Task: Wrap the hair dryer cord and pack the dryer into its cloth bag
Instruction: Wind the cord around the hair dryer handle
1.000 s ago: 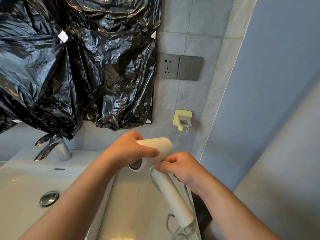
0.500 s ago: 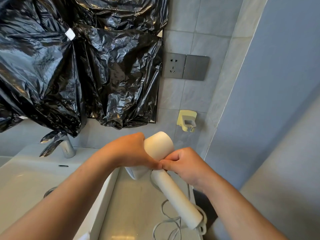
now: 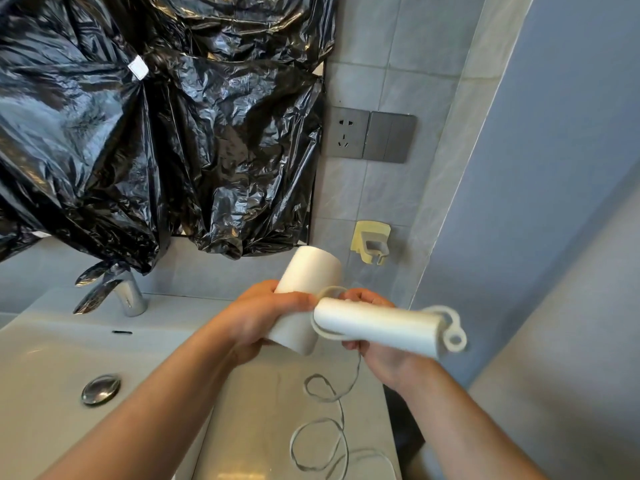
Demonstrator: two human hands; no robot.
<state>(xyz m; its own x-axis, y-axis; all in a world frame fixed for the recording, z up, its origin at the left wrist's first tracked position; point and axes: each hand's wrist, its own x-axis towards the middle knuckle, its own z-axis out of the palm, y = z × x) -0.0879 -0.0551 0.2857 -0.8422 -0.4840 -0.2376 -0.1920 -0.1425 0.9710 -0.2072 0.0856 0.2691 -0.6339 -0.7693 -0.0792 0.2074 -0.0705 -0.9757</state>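
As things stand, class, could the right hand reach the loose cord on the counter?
Likely yes, but not freely: the right hand grips the dryer handle; nothing lies between it and the cord below.

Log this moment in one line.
left hand: grips white plastic hair dryer barrel | right hand: holds handle | thin grey cord: looped at handle, rest loose on pale counter

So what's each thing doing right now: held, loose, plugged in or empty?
Hair dryer, held up in both hands.
Cord, one loop round the handle, rest loose.
Left hand, gripping the dryer's fat end.
Right hand, gripping the handle.
Socket, nothing plugged in.
Tap, no water running.
Wall holder, empty.
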